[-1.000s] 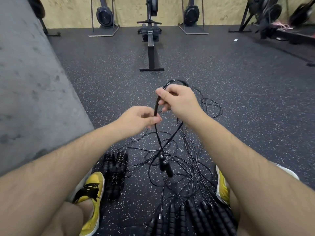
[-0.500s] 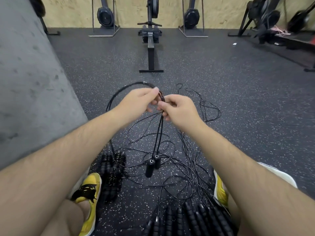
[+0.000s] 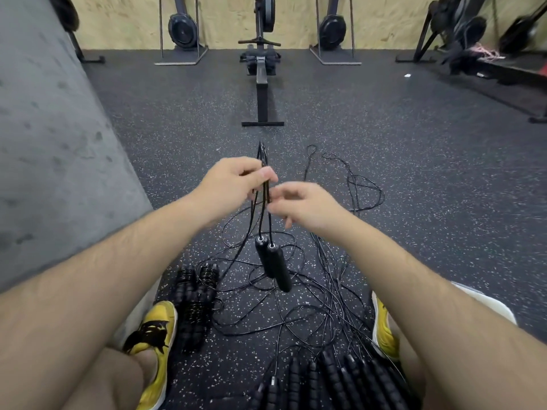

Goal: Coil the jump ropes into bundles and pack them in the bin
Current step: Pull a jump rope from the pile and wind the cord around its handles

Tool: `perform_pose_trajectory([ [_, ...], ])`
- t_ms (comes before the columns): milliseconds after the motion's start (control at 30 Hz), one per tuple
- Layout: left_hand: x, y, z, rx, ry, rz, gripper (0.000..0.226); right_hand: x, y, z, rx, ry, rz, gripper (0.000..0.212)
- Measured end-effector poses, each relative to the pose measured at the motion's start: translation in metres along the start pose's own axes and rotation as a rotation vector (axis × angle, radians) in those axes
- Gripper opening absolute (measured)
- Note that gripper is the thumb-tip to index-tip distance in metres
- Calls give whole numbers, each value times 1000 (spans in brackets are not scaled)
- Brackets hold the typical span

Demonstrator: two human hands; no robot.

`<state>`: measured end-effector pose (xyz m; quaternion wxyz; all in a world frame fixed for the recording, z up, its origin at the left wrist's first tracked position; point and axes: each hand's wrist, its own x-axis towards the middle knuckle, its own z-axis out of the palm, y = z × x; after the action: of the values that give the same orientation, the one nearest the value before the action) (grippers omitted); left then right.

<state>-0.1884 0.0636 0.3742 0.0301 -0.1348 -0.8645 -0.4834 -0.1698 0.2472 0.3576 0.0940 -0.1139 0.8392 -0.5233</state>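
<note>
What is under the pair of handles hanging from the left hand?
Loose cords tangled on the speckled floor. The handles, hanging by their rope from the left hand, cover part of the tangle; what lies there is hidden.

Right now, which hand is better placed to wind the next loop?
Right, probably: the left hand pinches the folded rope, while the blurred right hand sits beside the hanging strands below that grip.

Floor (image 3: 384,149), black speckled rubber, carries: loose tangle of thin black ropes (image 3: 296,306) at centre; ribbed black handles (image 3: 195,300) wound with cord, just beside a yellow shoe (image 3: 154,335); row of black handles (image 3: 334,377) nearest; rowing machine (image 3: 262,93) well beyond.
</note>
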Motion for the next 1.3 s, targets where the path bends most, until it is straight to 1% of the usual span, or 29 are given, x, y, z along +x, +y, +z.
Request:
perform_pose_trajectory([
  [67,6,4,2,-85,10,17,20,-3,4,10,-23,1,1,11],
  [200,9,10,11,-157,24,20,19,7,8,12,-76,159,-26,24],
  [267,6,10,11,-156,20,3,21,12,5,8,-36,208,-77,22],
  [367,-4,-3,9,-63,-44,-14,18,17,-1,2,41,248,-142,15],
  [433,-13,-13,9,7,-99,-45,16,21,-5,-1,100,245,-163,14],
  [533,-21,-22,18,8,-146,-59,11,24,-6,0,165,242,-171,18],
  [567,-22,-22,21,9,-149,-63,13,25,-6,1,181,247,-172,20],
  [633,-22,-25,26,15,-132,-65,21,23,-6,0,177,259,-180,25],
  [700,-20,-23,28,29,-105,-51,21,21,-5,-4,185,259,-194,27],
  [800,-13,-16,26,29,-43,-15,19,15,0,-11,170,252,-170,26],
  [833,-9,-13,24,14,-25,-1,19,12,2,-13,132,216,-156,25],
  [900,-3,-10,20,-32,-12,22,22,3,5,-13,72,70,-99,24],
  [933,-1,-9,18,-58,-10,27,24,-2,7,-11,51,2,-55,32],
  [967,1,-7,17,-88,-4,27,23,-6,10,-8,20,-27,-18,41],
  [1000,3,-4,16,-121,13,20,20,-7,14,-4,-21,-12,1,48],
  [1033,4,-1,16,-157,30,16,17,-8,17,1,-60,30,-6,49],
  [1133,7,5,18,-224,60,-3,15,-6,22,13,-82,131,-59,43],
  [1233,7,6,18,-260,70,-25,17,-1,19,16,-64,161,-90,36],
  [1300,7,7,16,-255,73,-33,16,1,17,15,-89,149,-95,33],
])
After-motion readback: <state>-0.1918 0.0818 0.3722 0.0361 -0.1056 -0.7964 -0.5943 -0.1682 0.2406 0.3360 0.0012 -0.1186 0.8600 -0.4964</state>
